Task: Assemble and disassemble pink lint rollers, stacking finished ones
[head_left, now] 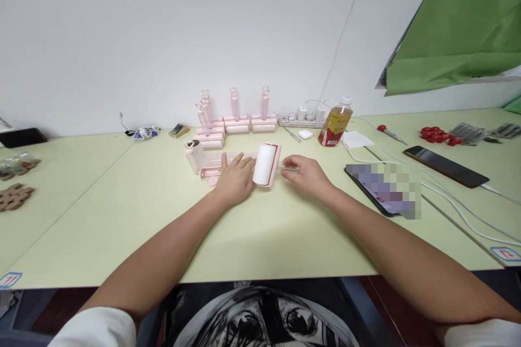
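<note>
My right hand [307, 176] grips the clear handle of a lint roller [265, 165], whose white roll and pink cover point to the left, a little above the table. Just left of the roll, my left hand [236, 178] lies with fingers stretched out over pale pink plastic parts, partly hiding them. Beside it are a small round pink piece [212, 180] and an open pink cover [209, 172]. A pink cylinder [194, 156] with a dark round opening stands further left.
Several pink lint rollers [238, 126] with upright handles stand along the wall. To their right are a power strip [303, 119], a drink bottle [336, 122] and a white paper [357, 139]. A phone [380, 190] and cables lie by my right forearm; another phone [445, 165] is beyond.
</note>
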`<control>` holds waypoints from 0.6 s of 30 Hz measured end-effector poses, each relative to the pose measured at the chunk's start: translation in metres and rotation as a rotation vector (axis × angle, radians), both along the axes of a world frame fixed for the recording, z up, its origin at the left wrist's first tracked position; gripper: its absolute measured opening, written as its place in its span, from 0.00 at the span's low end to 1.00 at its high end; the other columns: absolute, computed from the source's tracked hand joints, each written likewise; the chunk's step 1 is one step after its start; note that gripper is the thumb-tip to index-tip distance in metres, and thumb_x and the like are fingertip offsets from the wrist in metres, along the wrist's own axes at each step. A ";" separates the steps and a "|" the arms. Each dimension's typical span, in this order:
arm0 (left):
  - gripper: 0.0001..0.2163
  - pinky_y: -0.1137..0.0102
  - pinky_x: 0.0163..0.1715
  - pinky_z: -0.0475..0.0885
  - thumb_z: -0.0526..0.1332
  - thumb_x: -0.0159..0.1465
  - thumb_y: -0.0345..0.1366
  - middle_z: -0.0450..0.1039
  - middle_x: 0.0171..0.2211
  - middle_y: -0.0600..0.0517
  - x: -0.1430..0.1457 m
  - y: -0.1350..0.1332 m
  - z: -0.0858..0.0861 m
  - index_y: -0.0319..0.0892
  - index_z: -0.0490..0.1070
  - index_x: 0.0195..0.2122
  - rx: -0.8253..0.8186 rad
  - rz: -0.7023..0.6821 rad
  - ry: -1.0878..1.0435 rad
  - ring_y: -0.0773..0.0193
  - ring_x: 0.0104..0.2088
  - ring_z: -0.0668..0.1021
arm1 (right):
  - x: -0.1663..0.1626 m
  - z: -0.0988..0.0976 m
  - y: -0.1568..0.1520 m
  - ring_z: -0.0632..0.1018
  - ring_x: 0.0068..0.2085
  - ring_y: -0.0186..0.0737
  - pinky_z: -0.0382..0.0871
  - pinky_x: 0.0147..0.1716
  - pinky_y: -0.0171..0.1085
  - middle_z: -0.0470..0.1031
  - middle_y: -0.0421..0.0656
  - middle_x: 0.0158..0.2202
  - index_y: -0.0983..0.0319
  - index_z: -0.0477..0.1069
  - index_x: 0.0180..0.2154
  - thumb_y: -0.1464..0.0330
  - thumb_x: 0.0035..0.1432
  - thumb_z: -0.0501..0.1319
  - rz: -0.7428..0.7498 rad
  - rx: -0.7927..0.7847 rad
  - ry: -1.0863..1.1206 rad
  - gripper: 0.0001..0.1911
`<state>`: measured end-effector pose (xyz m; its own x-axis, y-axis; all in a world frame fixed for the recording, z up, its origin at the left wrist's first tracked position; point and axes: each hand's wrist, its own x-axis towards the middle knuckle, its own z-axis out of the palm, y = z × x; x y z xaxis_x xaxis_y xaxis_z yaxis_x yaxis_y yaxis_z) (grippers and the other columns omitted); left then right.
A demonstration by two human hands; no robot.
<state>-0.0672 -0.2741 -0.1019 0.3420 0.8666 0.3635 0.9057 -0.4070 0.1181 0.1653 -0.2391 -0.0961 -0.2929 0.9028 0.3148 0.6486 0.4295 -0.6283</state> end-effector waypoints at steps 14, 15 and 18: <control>0.22 0.50 0.51 0.63 0.56 0.64 0.42 0.74 0.49 0.40 -0.010 -0.009 0.013 0.40 0.66 0.57 0.103 0.175 -0.255 0.44 0.49 0.74 | 0.001 0.000 0.002 0.77 0.37 0.42 0.68 0.37 0.39 0.78 0.43 0.34 0.61 0.72 0.32 0.69 0.47 0.61 -0.046 -0.050 0.113 0.07; 0.22 0.51 0.51 0.64 0.55 0.65 0.43 0.73 0.50 0.40 -0.013 -0.009 0.015 0.40 0.64 0.58 0.149 0.201 -0.362 0.45 0.49 0.74 | 0.001 0.000 0.001 0.77 0.36 0.42 0.68 0.36 0.38 0.78 0.43 0.34 0.61 0.72 0.32 0.68 0.47 0.61 -0.044 -0.044 0.112 0.06; 0.22 0.58 0.44 0.69 0.53 0.67 0.46 0.73 0.48 0.44 -0.019 -0.012 0.015 0.42 0.59 0.59 0.172 0.159 -0.675 0.53 0.45 0.76 | -0.001 0.002 -0.002 0.76 0.33 0.40 0.66 0.33 0.37 0.77 0.42 0.30 0.61 0.71 0.31 0.67 0.47 0.62 -0.032 -0.036 0.100 0.06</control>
